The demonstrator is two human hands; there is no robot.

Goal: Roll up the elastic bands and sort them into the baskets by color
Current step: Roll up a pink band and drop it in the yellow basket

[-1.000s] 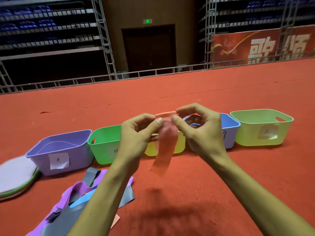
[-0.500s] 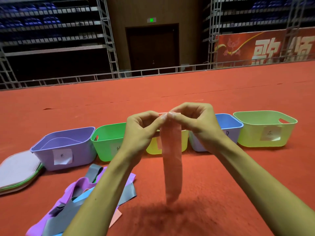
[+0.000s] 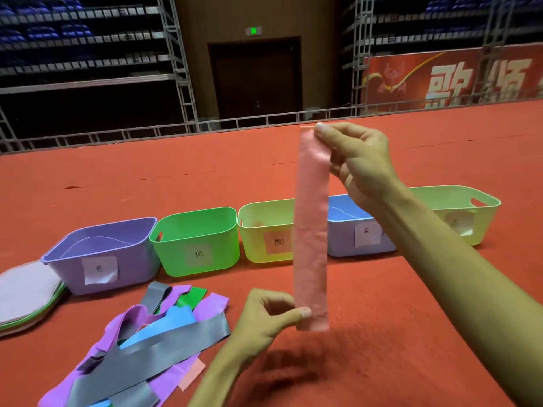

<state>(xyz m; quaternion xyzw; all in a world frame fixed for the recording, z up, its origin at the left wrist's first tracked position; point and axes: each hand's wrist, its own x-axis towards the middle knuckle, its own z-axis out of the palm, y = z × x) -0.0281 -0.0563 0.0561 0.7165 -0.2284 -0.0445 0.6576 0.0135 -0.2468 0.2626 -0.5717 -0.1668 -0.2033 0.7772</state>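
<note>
Pink elastic band (image 3: pixel 311 230) hangs upright in front of the baskets (image 3: pixel 176 251), my right hand (image 3: pixel 360 163) pinching its top end, my left hand (image 3: pixel 266 317) pinching the bottom. I should hold it taut and flat, then roll tightly from one end, edges aligned.

- View: single head-worn wide-angle camera.
- Position: above and behind the left hand (image 3: pixel 264 318) and right hand (image 3: pixel 358 163), close; forearms enter from the bottom and right edges.
- Facing: forward and down over the red carpet (image 3: pixel 117 186) to the row of baskets (image 3: pixel 176 245), near, mid-frame.
- Far field: railing (image 3: pixel 147 133), door (image 3: pixel 255 77) and seating (image 3: pixel 73 33), seemingly well back; dim, detail poor.
</note>
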